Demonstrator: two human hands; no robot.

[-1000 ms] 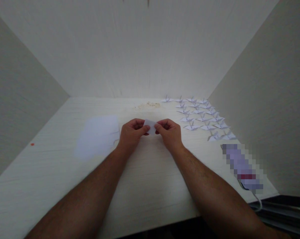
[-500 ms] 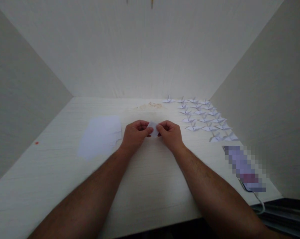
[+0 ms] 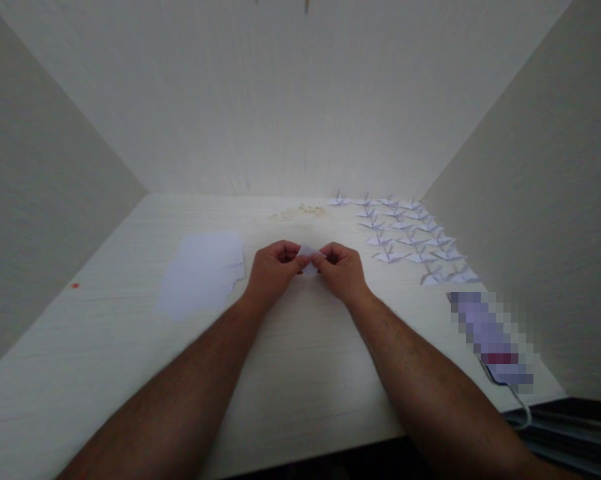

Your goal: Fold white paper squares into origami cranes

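A small folded piece of white paper is pinched between both hands just above the middle of the pale wooden table. My left hand grips its left side with thumb and fingers closed. My right hand pinches its right side the same way. The fingertips of the two hands nearly touch, and most of the paper is hidden behind them.
Left of the hands lies a stack of white paper sheets. Several folded paper cranes stand in rows at the back right. A blurred-out object with a cable lies at the right edge. Walls close in the table on three sides.
The hands have drawn closer together on the paper, so less of it shows than a second ago. The view has shifted slightly.
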